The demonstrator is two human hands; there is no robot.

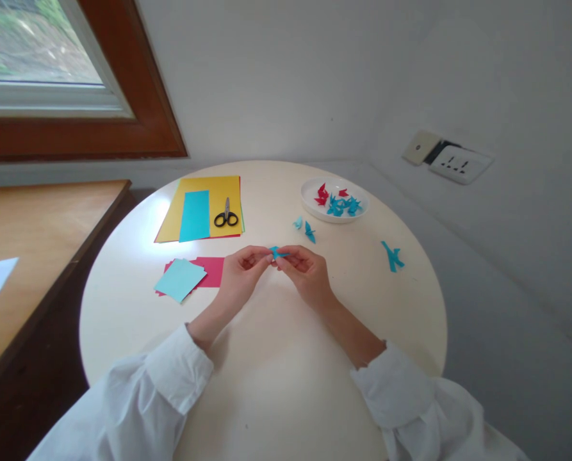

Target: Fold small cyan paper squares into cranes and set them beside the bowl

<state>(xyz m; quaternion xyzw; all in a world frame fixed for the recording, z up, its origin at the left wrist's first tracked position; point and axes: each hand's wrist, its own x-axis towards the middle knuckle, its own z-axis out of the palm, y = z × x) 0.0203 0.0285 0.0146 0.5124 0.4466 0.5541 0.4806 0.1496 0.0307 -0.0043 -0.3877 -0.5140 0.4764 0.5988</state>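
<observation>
Between my two hands, over the middle of the round table, is a small folded piece of blue paper (pixel 277 253). My left hand (pixel 248 266) pinches its left side, and my right hand (pixel 305 269) pinches its right side. The fingers cover much of the paper, so its full shape is hidden. Just beyond my hands lie a pale blue paper crane (pixel 298 223) and a darker blue paper crane (pixel 310 232). Left of my left hand, pale green paper squares (pixel 180 280) overlap red paper (pixel 211 271).
A white round dish (pixel 309 206) at the back right holds red and blue folded cranes. Black-handled scissors (pixel 226 216) and a blue paper strip (pixel 195 215) lie on yellow sheets (pixel 170 218). Blue paper scraps (pixel 392 256) lie on the white table (pixel 276 384) at right.
</observation>
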